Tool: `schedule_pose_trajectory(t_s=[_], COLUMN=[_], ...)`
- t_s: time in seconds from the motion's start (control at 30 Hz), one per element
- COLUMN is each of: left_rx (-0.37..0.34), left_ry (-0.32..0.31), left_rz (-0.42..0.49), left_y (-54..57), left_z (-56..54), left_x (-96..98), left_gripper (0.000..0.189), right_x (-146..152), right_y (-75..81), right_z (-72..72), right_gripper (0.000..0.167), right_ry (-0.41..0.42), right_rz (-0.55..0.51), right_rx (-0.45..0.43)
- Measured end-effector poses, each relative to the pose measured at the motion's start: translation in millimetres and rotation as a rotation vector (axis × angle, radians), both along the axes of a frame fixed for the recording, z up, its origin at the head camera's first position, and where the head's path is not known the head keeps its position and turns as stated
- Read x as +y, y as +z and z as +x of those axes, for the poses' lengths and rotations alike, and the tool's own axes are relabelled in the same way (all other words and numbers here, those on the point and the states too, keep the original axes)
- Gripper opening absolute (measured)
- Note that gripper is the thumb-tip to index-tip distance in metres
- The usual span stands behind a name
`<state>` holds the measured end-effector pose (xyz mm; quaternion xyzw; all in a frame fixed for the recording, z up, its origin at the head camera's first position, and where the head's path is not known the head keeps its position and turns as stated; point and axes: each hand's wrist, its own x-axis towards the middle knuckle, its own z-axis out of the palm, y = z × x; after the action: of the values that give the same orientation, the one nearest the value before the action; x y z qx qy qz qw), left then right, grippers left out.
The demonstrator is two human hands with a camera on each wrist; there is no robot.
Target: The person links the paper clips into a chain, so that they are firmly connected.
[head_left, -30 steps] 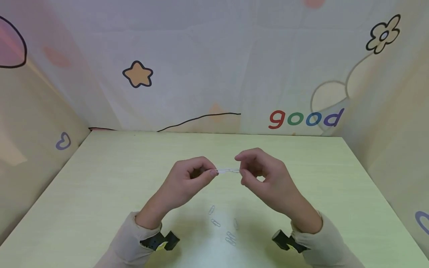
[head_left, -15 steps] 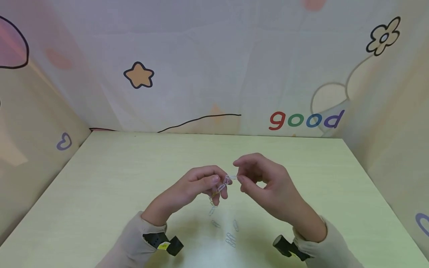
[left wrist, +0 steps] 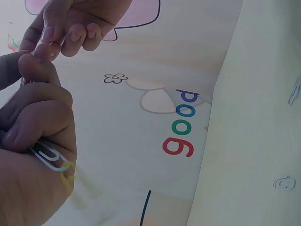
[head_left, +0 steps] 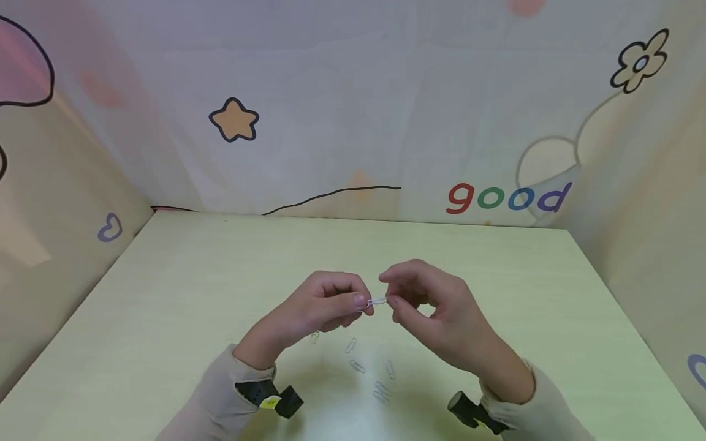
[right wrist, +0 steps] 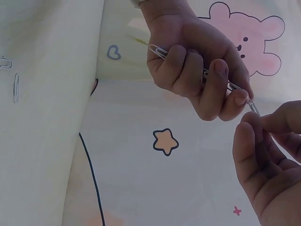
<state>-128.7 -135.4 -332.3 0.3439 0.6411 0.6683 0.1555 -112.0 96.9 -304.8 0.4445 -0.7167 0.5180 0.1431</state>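
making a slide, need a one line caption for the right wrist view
Left hand grips a chain of paper clips while the right hand pinches one end, before a star-printed backdrop.

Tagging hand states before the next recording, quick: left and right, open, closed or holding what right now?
Left hand: closed, fingers curled round linked paper clips.
Right hand: closed, thumb and finger pinching the end clip.

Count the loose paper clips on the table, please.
5 visible: the farthest clip, one just nearer, one to their right, and a close pair lowest in the head view. More may be hidden.
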Motion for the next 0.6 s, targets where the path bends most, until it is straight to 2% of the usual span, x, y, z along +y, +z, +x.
schedule_pose_trajectory(t_s=[0.1,0.2,0.3,0.43,0.6], left_rx=[0.019,0.044,0.075,0.082,0.065], left_ry=[0.013,0.053,0.118,0.207,0.280], left_rz=[-0.007,-0.030,-0.057,-0.071,-0.082], left_y=[1.8,4.9,8.2,12.2,16.1], left_z=[-0.5,-1.0,-2.2,-3.0,-3.5], left_x=[-1.2,-4.9,-10.6,-18.1,-21.8], left_gripper=[0.020,0.018,0.016,0.015,0.014], right_x=[0,-1,-2,-7,-19], right_y=[-0.1,-2.0,-8.3,-25.4,-51.0], right_z=[-0.3,-2.4,-7.3,-17.6,-28.2], right_gripper=[0.036,0.033,0.028,0.022,0.016], right_ry=[-0.009,-0.035,-0.102,-0.191,-0.201], right_rz=[0.003,0.000,0.049,0.231,0.428], right_rx=[-0.018,-0.031,-0.109,-0.286,-0.425])
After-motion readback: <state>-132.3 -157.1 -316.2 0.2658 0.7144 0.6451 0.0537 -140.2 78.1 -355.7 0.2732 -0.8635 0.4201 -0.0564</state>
